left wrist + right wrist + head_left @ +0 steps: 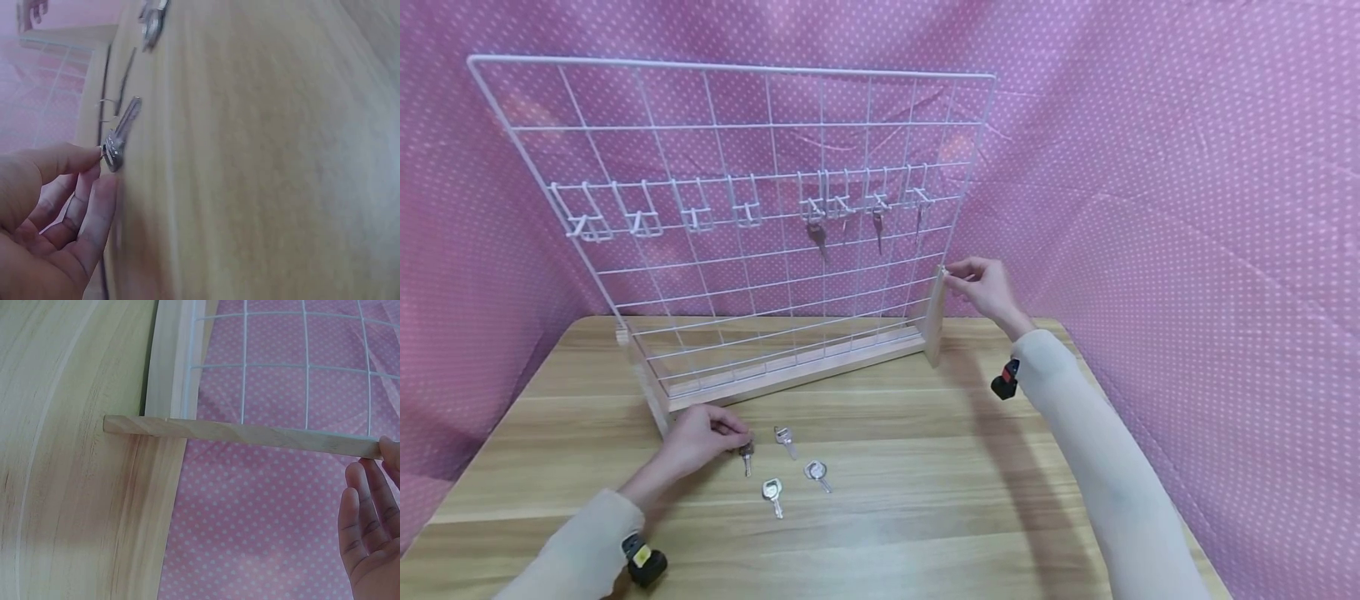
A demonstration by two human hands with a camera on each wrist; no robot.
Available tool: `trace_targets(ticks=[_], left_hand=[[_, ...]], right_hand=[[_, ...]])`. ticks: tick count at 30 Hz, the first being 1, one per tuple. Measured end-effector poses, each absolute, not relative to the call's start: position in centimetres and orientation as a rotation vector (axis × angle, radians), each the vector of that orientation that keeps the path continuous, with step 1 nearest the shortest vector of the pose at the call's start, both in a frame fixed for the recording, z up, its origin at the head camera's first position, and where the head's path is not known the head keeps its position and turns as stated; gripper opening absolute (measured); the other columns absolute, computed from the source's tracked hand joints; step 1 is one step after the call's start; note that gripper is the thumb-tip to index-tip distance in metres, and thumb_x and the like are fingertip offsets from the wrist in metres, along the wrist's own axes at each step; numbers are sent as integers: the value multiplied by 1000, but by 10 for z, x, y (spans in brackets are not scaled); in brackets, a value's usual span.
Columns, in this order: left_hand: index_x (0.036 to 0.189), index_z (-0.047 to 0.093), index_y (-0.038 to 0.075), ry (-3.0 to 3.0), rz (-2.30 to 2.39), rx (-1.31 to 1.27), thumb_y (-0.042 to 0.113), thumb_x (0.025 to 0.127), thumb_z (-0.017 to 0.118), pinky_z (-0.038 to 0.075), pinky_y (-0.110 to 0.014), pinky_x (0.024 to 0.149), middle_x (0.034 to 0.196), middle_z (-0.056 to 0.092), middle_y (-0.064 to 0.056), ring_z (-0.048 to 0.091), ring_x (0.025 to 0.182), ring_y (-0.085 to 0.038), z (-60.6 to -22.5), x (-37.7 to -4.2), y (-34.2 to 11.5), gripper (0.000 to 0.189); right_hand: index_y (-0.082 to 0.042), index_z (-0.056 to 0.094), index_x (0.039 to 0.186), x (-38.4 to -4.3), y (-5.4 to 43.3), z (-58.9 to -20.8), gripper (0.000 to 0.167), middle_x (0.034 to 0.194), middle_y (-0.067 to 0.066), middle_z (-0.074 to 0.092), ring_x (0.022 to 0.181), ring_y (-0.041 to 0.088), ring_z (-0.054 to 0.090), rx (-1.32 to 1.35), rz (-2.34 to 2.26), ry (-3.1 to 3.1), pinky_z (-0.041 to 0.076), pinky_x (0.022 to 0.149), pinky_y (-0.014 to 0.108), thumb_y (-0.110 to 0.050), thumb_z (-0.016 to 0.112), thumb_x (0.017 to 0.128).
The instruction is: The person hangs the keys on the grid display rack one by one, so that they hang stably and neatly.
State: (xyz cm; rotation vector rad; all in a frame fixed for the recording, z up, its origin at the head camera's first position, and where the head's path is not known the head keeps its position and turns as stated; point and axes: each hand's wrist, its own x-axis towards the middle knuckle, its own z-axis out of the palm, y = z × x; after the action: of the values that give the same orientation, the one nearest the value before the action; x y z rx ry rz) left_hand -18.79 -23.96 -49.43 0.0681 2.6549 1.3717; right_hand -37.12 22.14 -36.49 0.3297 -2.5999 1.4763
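Note:
My left hand [703, 437] is low over the table in front of the rack's left end. Its thumb and fingertips pinch a key [122, 134] by the head, blade pointing away from the fingers. Three more silver keys lie to its right: one key [786, 441] farther back, one key [817, 472] rightmost and one key [772, 493] nearest the front. At the rack's right end, my right hand [987, 287] grips the top of the wooden side post [250, 434] between thumb and fingers. White wire hooks [747, 213] line the white grid rack [730, 68].
Several keys [878, 232] hang from the hooks on the right half. The rack's wooden base [805, 368] stands slantwise across the back of the wooden table [895, 500]. Pink dotted cloth [1150, 167] surrounds the table at the back and sides.

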Motion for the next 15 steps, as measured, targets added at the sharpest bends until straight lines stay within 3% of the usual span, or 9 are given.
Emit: trace_targets(ticks=[4, 11, 12, 15], left_hand=[[100, 76, -5, 2584, 1471, 54, 7, 92, 80, 63, -25, 65, 90, 78, -11, 70, 74, -11, -483, -185, -241, 15], [103, 77, -3, 2673, 1464, 146, 12, 94, 79, 60, -23, 65, 92, 78, -10, 69, 73, -11, -450, -182, -241, 18], [103, 76, -3, 2686, 1462, 158, 13, 94, 79, 61, -25, 65, 92, 78, -12, 69, 72, -11, -445, -181, -241, 18], [104, 77, -1, 2721, 1444, 163, 17, 94, 81, 60, -25, 65, 92, 79, -14, 70, 72, -12, -426, -180, -239, 21]], right_hand=[[-1, 74, 122, -371, 221, -366, 29, 117, 23, 76, 75, 4, 68, 314, 1468, -2607, 58, 67, 16, -18, 76, 99], [-2, 74, 122, -371, 221, -365, 28, 118, 24, 75, 97, 39, 73, 313, 1463, -2603, 58, 67, 17, -18, 76, 99], [-3, 74, 122, -371, 220, -365, 27, 118, 24, 75, 97, 40, 73, 316, 1460, -2603, 59, 68, 17, -18, 76, 99], [-2, 74, 122, -372, 221, -366, 28, 116, 26, 75, 84, 23, 74, 333, 1462, -2600, 58, 67, 17, -18, 76, 99]])
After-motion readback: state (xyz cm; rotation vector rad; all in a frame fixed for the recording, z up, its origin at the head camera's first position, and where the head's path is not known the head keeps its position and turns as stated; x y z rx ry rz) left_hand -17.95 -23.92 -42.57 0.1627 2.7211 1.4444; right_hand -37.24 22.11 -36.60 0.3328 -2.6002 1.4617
